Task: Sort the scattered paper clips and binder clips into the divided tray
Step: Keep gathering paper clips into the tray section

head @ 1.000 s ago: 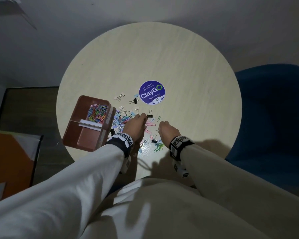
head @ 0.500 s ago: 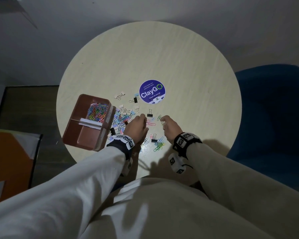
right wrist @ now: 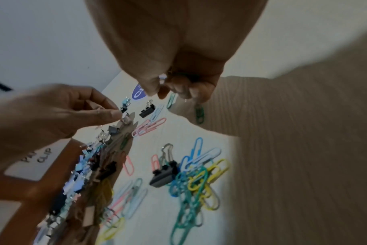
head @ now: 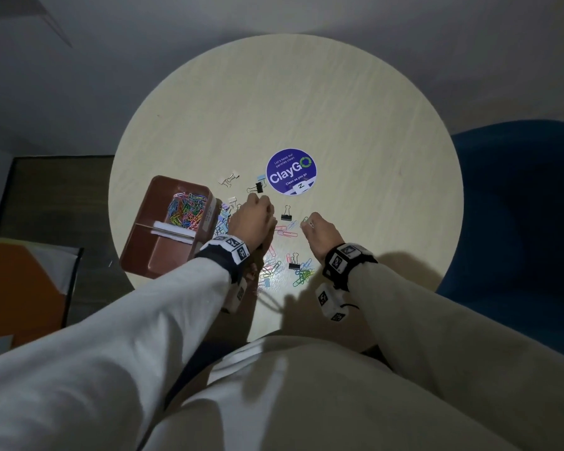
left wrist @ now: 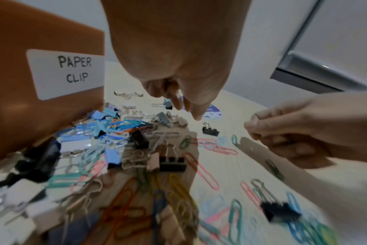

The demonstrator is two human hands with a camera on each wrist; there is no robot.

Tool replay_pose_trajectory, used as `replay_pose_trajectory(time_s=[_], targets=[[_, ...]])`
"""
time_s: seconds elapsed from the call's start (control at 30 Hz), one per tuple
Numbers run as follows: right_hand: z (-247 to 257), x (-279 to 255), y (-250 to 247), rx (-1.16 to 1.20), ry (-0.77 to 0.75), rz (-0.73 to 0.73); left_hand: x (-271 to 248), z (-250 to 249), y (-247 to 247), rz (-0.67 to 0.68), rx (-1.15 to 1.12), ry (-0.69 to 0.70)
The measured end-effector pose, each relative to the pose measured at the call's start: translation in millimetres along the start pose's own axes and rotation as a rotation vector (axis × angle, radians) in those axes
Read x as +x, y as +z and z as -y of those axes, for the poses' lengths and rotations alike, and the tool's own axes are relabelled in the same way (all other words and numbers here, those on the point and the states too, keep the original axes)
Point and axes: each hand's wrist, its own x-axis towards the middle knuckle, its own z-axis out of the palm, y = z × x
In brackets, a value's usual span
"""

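The brown divided tray (head: pixel 144 255) sits at the table's left edge, its far compartment holding coloured paper clips (head: pixel 187 211); a side label reads PAPER CLIP (left wrist: pixel 73 69). Scattered paper clips and binder clips (head: pixel 274 265) lie between the tray and my hands. My left hand (head: pixel 258 203) hovers over the far end of the pile, fingers curled, with metal glinting in the palm (left wrist: pixel 168 82) and thumb and forefinger tips together by a small silver binder clip (right wrist: pixel 126 119). My right hand (head: pixel 306 224) is curled round small pale clips (right wrist: pixel 162 79), beside a green paper clip (right wrist: pixel 199 114).
A round purple ClayGo sticker (head: pixel 292 172) lies beyond the hands. A black binder clip (head: pixel 286 216) stands between the two hands, another (head: pixel 293 265) in the near pile. The pale round table (head: pixel 372 125) ends close to my lap. A blue chair (head: pixel 518 206) is at the right.
Both hands have moved away from me across the pile: the left toward the sticker, the right from the near clips up to the green clip by the black binder clip.
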Motion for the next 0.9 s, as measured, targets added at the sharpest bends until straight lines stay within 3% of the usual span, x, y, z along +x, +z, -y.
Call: replay_pose_trajectory(time_s=[0.27, 0.57, 0.77, 0.9], targets=[[-4.6, 0.0, -12.3, -0.063, -0.006, 0.008, -10.8, -20.0, 30.0, 0.095, 0.101, 0.081], [0.9, 13.0, -21.2, -0.488, -0.277, 0.096, -10.7, -8.7, 32.0, 0.144, 0.029, 0.196], [14.9, 23.0, -13.6, -0.646, -0.399, 0.12, -15.6, 9.2, 8.9, 0.074, -0.317, 0.069], [17.0, 25.5, -4.7, -0.65, -0.392, 0.119, -16.0, 23.1, -0.7, 0.065, -0.475, -0.028]])
